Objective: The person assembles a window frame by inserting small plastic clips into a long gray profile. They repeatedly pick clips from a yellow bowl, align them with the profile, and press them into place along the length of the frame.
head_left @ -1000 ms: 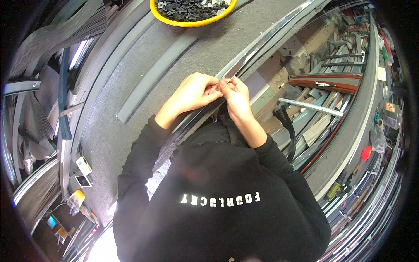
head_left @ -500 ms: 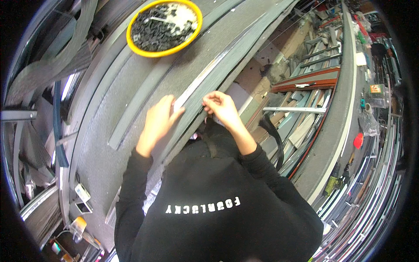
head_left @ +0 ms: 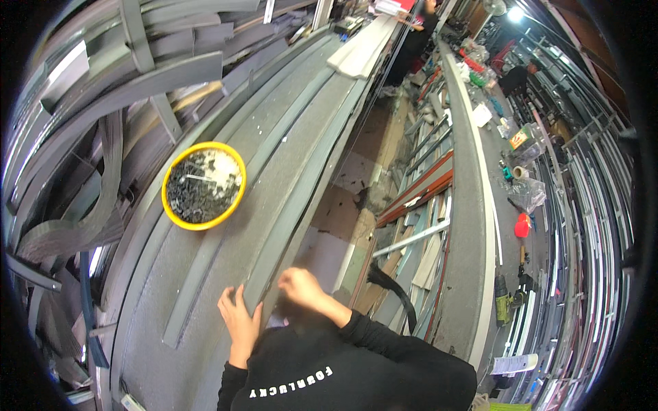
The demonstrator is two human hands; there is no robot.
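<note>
My left hand [head_left: 240, 318] is open, fingers apart, over the grey bench beside the near end of a long grey strip [head_left: 296, 205]. Just right of it, at the bench's edge, my right hand [head_left: 301, 288] is curled with the fingers drawn together. It is partly blurred, and whatever it may hold is hidden. Ahead and to the left stands a yellow-rimmed basin [head_left: 205, 225], full of small black pieces and whitish ones, a thin pale stick lying on top. Another grey strip [head_left: 188, 294] lies on the bench between the basin and my left hand.
Pale panels [head_left: 363, 51] lie at the bench's far end, near a person in dark clothes [head_left: 411, 48]. Right of the bench are stacked offcuts and a red-brown bar [head_left: 421, 188]. Grey profiles [head_left: 110, 171] crowd the left; long bars [head_left: 582, 274] fill the right.
The view has swung up, showing more of the bench's far end and a person there. My right hand has moved past the strip's end; my left hand's fingers are more spread.
</note>
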